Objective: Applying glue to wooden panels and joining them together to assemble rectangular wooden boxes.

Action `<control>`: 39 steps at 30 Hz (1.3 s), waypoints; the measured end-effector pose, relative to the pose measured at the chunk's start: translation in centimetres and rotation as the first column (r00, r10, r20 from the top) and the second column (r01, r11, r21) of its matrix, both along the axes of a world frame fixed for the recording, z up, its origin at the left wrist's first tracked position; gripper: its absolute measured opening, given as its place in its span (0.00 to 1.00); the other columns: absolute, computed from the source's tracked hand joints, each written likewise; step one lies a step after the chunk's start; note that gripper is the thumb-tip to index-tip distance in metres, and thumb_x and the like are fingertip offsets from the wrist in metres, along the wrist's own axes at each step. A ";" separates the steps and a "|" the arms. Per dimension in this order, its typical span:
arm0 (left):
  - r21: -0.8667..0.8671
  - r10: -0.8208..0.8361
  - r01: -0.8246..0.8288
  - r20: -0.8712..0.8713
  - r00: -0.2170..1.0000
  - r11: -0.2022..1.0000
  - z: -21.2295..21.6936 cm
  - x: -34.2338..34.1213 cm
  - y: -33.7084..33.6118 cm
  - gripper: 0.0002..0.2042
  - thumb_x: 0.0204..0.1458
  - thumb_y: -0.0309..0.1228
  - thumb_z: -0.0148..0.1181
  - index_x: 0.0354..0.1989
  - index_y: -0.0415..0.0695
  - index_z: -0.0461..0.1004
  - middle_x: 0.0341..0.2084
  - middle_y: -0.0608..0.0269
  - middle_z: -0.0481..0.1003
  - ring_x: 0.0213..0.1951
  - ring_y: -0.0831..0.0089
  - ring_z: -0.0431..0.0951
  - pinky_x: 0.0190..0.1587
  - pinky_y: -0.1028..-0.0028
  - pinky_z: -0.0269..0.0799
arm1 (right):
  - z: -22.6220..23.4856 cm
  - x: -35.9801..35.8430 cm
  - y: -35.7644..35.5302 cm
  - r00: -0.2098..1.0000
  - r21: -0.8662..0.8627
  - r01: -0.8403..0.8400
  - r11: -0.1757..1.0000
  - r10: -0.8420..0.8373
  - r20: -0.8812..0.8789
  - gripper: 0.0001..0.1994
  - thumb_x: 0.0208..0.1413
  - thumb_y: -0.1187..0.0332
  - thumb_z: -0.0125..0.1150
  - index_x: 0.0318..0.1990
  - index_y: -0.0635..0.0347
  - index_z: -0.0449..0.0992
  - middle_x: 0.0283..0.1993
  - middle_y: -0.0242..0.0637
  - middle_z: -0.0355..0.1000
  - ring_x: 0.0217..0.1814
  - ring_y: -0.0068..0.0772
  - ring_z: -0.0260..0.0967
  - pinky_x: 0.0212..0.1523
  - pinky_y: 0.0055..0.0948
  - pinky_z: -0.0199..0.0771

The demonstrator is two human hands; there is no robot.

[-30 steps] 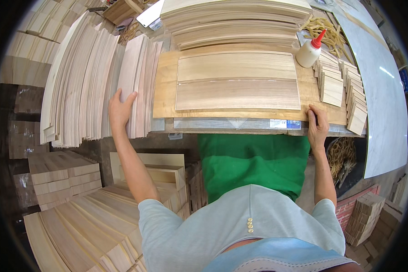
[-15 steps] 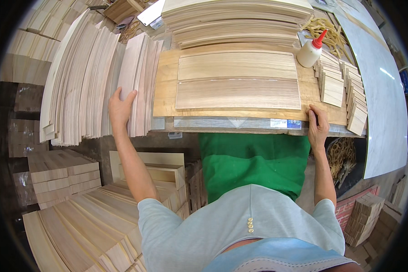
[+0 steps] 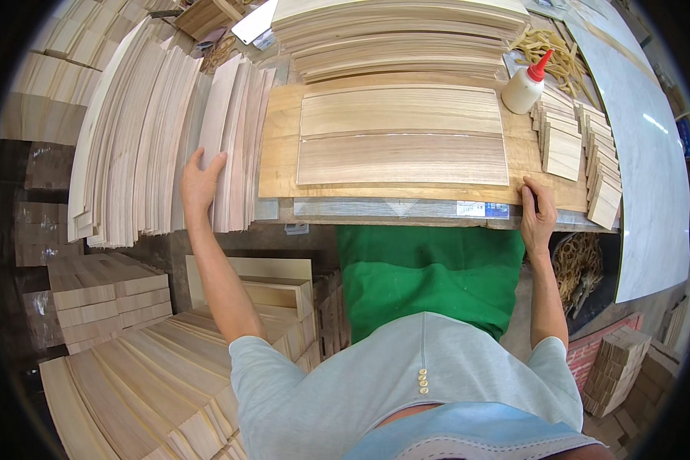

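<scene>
Nearest the body, a green apron point(image 3: 429, 276) hangs below the front edge of the tabletop point(image 3: 376, 208). The left hand point(image 3: 201, 182) lies flat and released, fingers spread, on the near ends of a row of thin wooden slats point(image 3: 234, 146) standing on edge at the left of the tabletop; it grips nothing. The right hand point(image 3: 538, 215) rests at the front right corner of a wooden baseboard point(image 3: 277, 161), fingers curled against its edge, and whether it pinches anything I cannot tell. On that baseboard lie two glued veneer panels point(image 3: 402, 138), side by side and touching along a seam. Such slats look light, stiff along the grain yet easily split, best lifted by pinching both faces near an end. Beyond stand a white glue bottle with red cap point(image 3: 527, 83), small wood offcuts point(image 3: 583, 146) fanned to its right, and a stack of long boards point(image 3: 399, 34) at the far edge.
</scene>
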State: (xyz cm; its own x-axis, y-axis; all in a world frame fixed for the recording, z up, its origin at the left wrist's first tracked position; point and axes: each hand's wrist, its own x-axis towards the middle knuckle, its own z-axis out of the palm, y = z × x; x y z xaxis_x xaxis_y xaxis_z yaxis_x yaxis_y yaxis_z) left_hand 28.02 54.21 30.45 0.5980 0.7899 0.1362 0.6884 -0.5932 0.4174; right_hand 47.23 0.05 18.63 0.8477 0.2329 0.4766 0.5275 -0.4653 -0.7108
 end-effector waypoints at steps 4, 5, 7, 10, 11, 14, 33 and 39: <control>-0.029 0.010 -0.011 -0.018 1.000 1.000 0.5 0.0 -0.2 0.36 0.44 0.49 0.64 0.58 0.34 0.68 0.51 0.38 0.73 0.53 0.53 0.74 0.56 0.65 0.66 | 0.0 0.0 0.0 1.000 0.000 -0.009 1.000 0.009 0.000 0.07 0.58 0.77 0.58 0.43 0.67 0.76 0.35 0.40 0.75 0.38 0.33 0.72 0.41 0.26 0.70; -0.029 0.011 -0.011 -0.018 1.000 1.000 0.8 0.1 -0.3 0.36 0.44 0.49 0.64 0.58 0.34 0.68 0.51 0.38 0.73 0.53 0.53 0.74 0.56 0.65 0.66 | 0.1 0.0 0.0 1.000 0.000 -0.010 1.000 0.010 0.000 0.07 0.58 0.77 0.58 0.43 0.67 0.76 0.35 0.40 0.75 0.38 0.33 0.72 0.41 0.26 0.70; -0.074 0.033 -0.035 -0.016 0.999 0.997 1.1 0.1 -0.5 0.36 0.45 0.50 0.63 0.57 0.34 0.69 0.50 0.38 0.73 0.54 0.53 0.74 0.56 0.65 0.66 | 0.2 -0.1 0.0 1.000 -0.001 -0.009 1.000 0.009 -0.002 0.07 0.58 0.77 0.57 0.43 0.67 0.76 0.35 0.40 0.75 0.38 0.33 0.72 0.42 0.26 0.70; -0.047 0.024 -0.027 -0.058 0.998 0.999 1.4 0.0 -0.1 0.34 0.46 0.50 0.62 0.56 0.34 0.70 0.51 0.37 0.72 0.54 0.52 0.74 0.56 0.65 0.66 | 0.1 -0.1 0.0 1.000 0.008 -0.011 1.000 0.011 -0.004 0.07 0.58 0.77 0.57 0.43 0.67 0.76 0.35 0.40 0.74 0.38 0.33 0.72 0.42 0.27 0.70; -0.044 0.029 -0.032 -0.059 0.998 0.999 1.3 -0.1 0.0 0.34 0.46 0.50 0.62 0.56 0.34 0.70 0.51 0.37 0.72 0.54 0.52 0.74 0.56 0.65 0.66 | 0.0 -0.1 0.0 1.000 0.011 -0.016 1.000 0.016 -0.005 0.07 0.58 0.77 0.57 0.43 0.67 0.76 0.35 0.40 0.74 0.38 0.33 0.72 0.42 0.27 0.70; -0.009 -0.002 0.001 -0.028 1.000 1.000 1.1 -0.3 0.2 0.33 0.48 0.50 0.60 0.54 0.33 0.71 0.50 0.37 0.73 0.54 0.50 0.74 0.56 0.64 0.67 | -0.1 -0.2 0.1 1.000 0.019 -0.014 1.000 0.015 -0.014 0.07 0.58 0.77 0.57 0.43 0.67 0.76 0.36 0.40 0.74 0.39 0.34 0.72 0.43 0.27 0.70; 0.506 0.074 0.006 -0.137 0.988 0.862 3.9 0.2 -4.8 0.15 0.56 0.27 0.44 0.50 0.39 0.73 0.34 0.38 0.76 0.40 0.43 0.77 0.41 0.52 0.72 | -0.7 0.2 -1.0 0.989 0.042 -0.006 0.999 0.012 -0.147 0.08 0.60 0.76 0.56 0.45 0.67 0.76 0.37 0.39 0.75 0.39 0.28 0.72 0.42 0.24 0.71; 0.212 -0.301 0.286 0.039 0.953 0.934 8.1 -2.8 -12.2 0.13 0.60 0.24 0.47 0.51 0.38 0.72 0.40 0.44 0.77 0.41 0.50 0.77 0.44 0.67 0.70 | 7.0 1.1 0.9 0.982 0.183 -0.068 0.981 0.099 -0.162 0.11 0.59 0.74 0.58 0.48 0.64 0.76 0.38 0.34 0.75 0.40 0.23 0.71 0.45 0.22 0.70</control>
